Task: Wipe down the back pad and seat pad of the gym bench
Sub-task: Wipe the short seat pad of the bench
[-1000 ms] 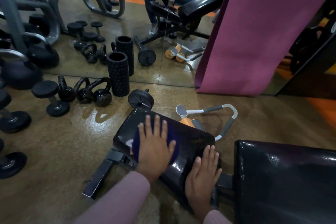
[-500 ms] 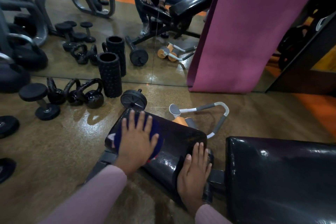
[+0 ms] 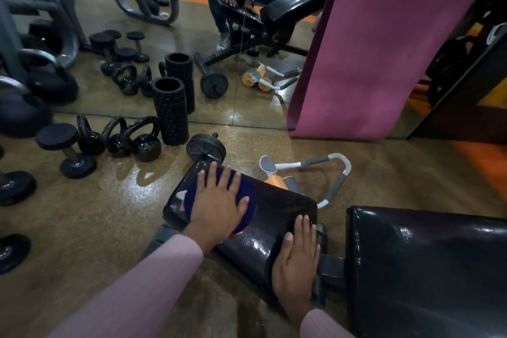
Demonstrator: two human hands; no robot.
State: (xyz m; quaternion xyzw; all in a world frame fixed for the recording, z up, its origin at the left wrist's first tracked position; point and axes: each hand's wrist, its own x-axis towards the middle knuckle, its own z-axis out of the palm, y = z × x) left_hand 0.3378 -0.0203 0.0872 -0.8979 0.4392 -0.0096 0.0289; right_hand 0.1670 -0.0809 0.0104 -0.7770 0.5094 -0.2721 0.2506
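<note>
left hand [image 3: 216, 200] flat, pressing blue cloth [image 3: 248, 214] on seat pad [image 3: 285, 208]; right hand [image 3: 297, 258] flat on pad

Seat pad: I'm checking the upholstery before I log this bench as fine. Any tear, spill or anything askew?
No tear or spill shows on the seat pad. The left hand presses a blue cloth flat on it; the right hand rests at its near end. The back pad looks glossy and intact.
</note>
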